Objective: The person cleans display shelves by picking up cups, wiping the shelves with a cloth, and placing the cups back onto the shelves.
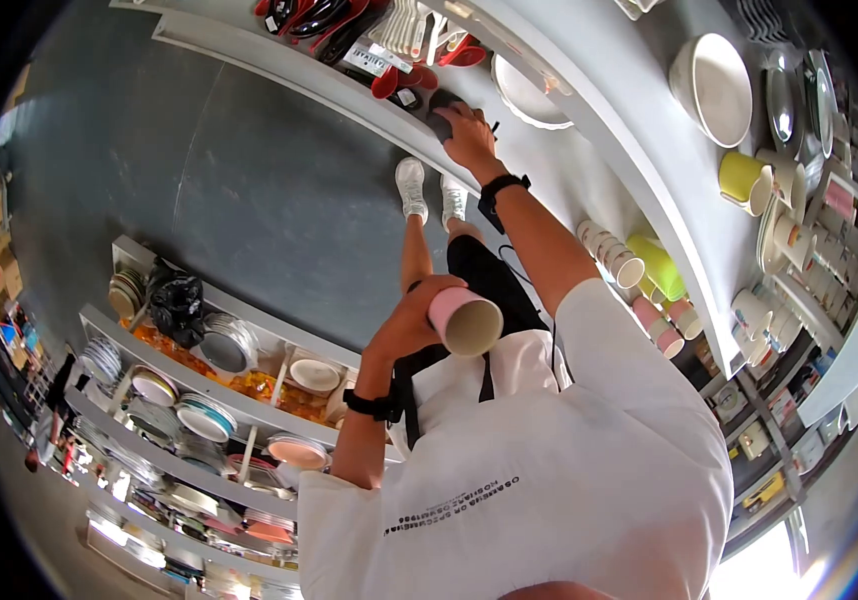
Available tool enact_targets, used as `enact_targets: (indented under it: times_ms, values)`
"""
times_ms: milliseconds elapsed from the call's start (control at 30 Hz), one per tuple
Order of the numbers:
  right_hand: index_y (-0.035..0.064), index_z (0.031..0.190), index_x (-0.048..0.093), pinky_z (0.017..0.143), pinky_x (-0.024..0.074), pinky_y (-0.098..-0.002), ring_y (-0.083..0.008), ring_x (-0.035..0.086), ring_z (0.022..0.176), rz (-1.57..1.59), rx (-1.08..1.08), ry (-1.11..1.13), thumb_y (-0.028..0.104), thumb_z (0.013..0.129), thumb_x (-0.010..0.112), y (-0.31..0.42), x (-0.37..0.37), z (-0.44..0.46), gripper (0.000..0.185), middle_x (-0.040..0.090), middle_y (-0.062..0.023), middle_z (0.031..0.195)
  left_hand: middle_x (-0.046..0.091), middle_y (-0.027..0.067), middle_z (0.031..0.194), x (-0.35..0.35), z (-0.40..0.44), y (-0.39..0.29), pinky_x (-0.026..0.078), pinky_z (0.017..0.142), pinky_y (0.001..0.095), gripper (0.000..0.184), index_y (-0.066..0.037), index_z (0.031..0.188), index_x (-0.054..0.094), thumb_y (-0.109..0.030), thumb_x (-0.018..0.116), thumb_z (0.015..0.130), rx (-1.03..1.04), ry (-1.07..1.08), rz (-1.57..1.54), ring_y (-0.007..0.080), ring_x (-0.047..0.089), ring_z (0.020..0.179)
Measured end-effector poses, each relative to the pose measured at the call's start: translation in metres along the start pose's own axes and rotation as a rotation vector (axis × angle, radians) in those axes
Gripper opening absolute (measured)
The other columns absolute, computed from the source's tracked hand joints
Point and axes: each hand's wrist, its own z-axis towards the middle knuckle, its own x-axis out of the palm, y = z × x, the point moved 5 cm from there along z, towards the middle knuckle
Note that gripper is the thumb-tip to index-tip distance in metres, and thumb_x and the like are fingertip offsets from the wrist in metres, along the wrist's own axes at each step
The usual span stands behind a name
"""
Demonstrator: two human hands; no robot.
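My left hand (411, 318) is wrapped around a pink cup (465, 322) in front of my body. The cup is tilted, with its pale inside facing the camera. My right hand (471, 138) reaches to the shelf edge, its fingers curled on a dark grey object (441, 116) whose kind I cannot make out. Beside that hand lie red spoons (399, 80) and a white fluted dish (531, 95). Stacked white cups (611, 252), pink cups (657, 327) and a bright green container (657, 266) lie along the same shelf, near my right arm.
Above the right shelf are a large white bowl (713, 90) and a yellow-green cup (745, 182). To the left, a low shelf holds stacked plates (207, 417) and a black plastic bag (176, 304). Grey floor (249, 200) lies between the shelves, where my white shoes (411, 187) stand.
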Motion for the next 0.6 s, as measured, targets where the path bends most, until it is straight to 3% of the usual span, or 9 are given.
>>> enact_targets:
  times_ms: [133,200,267,433,600]
  values:
    - [0.0261,0.118,0.067,0.102,0.0487,-0.0474,-0.0345,0.052,0.123,-0.126,0.045,0.101,0.006,0.077,0.062,-0.028,-0.007,-0.029,0.046,0.055,-0.0023,0.135,0.063,0.011,0.122,-0.026,-0.005,0.02,0.048,0.099,0.0354,0.071,-0.01,0.136,0.05,-0.002,0.083,0.074,0.047,-0.238,0.01,0.0236,0.062,0.11]
    - [0.0214,0.111,0.068,0.098,0.0499,-0.0478,-0.034,0.057,0.117,-0.199,0.108,0.025,0.004,0.078,0.058,-0.068,-0.008,-0.066,0.039,0.059,-0.003,0.129,0.057,0.0135,0.131,-0.035,-0.001,0.017,0.046,0.102,0.0366,0.073,-0.01,0.138,0.049,0.0,0.082,0.074,0.035,-0.264,-0.114,0.0245,0.058,0.118]
    - [0.0203,0.109,0.069,0.098,0.0499,-0.0465,-0.0342,0.058,0.115,-0.189,0.237,0.031,0.005,0.079,0.059,-0.101,-0.017,-0.104,0.034,0.06,-0.0034,0.124,0.048,0.015,0.138,-0.048,0.001,0.004,0.044,0.105,0.0391,0.076,-0.011,0.136,0.05,-0.002,0.085,0.069,0.255,-0.336,0.033,0.0289,0.051,0.125]
    - [0.0209,0.11,0.07,0.099,0.0493,-0.0454,-0.0374,0.06,0.112,-0.18,0.346,0.146,0.01,0.079,0.059,-0.144,-0.02,-0.127,0.035,0.062,-0.0096,0.124,0.045,0.014,0.136,-0.057,0.012,-0.011,0.044,0.105,0.0409,0.075,-0.011,0.131,0.055,-0.003,0.088,0.064,0.188,-0.451,0.199,0.0329,0.047,0.124]
    - [0.0221,0.125,0.063,0.097,0.0504,-0.0483,-0.0382,0.061,0.112,0.07,0.258,-0.004,0.011,0.075,0.063,-0.055,-0.01,-0.054,0.051,0.068,-0.0142,0.117,0.049,0.0135,0.129,-0.065,0.031,-0.015,0.046,0.102,0.0407,0.069,-0.01,0.126,0.059,-0.004,0.088,0.063,0.188,-0.502,0.195,0.033,0.048,0.12]
